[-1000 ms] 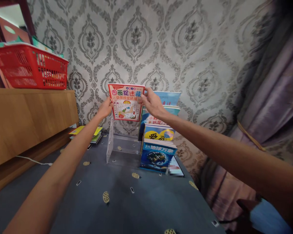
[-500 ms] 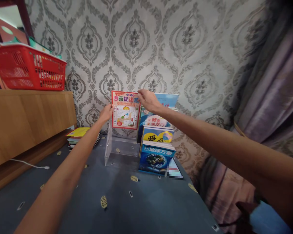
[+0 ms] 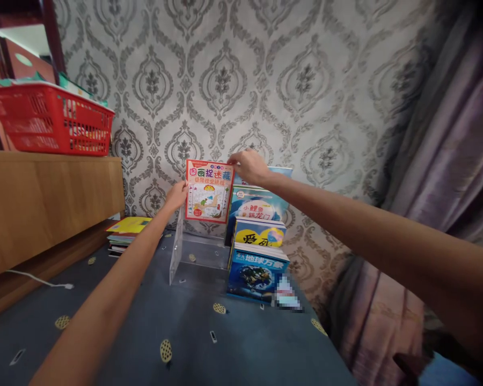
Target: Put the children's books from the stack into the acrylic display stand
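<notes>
Upright above the rear of a clear plastic book stand is a red-bordered picture book, its cover facing me. My left hand is closed on the book's left edge, while the closed fingers of my right hand pinch its upper right corner. Right of the stand's open space, several books stand in stepped rows. A blue book with an earth picture is at the front, a blue-and-yellow book behind it, then a teal book. My right hand partly hides the rearmost light-blue book.
A stack of books lies left of the stand. A red basket sits on the wooden cabinet at left, with a white cable below. Patterned wallpaper rises behind; a curtain hangs right.
The whole scene sits slightly lower in the view. Both hands still hold the picture book, which has hardly moved relative to the stand.
</notes>
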Demonstrator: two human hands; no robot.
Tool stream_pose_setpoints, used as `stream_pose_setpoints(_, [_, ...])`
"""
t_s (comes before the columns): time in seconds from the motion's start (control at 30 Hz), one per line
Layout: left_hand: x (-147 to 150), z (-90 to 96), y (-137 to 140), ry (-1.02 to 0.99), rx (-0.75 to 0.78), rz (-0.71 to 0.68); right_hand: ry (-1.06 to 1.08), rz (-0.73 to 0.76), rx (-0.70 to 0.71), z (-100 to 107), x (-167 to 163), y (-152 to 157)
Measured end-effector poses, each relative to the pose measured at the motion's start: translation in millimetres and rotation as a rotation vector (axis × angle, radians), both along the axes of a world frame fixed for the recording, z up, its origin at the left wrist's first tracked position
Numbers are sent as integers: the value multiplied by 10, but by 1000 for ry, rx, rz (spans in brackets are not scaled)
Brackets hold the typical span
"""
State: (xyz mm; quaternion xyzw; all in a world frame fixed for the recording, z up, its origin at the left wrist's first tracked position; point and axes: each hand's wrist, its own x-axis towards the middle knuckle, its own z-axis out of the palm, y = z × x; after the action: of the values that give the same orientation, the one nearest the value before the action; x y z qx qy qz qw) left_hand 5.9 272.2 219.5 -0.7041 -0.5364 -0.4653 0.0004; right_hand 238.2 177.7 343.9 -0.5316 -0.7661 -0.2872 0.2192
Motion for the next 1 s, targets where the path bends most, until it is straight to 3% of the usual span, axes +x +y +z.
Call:
stream_pose_setpoints(0.57, [1,-57,-83,-3,50,-23,129,69,1,0,65,74])
stream_pose_setpoints(1.0, [22,-73,-60,-95,39,-61,103,89,7,-33,87,21])
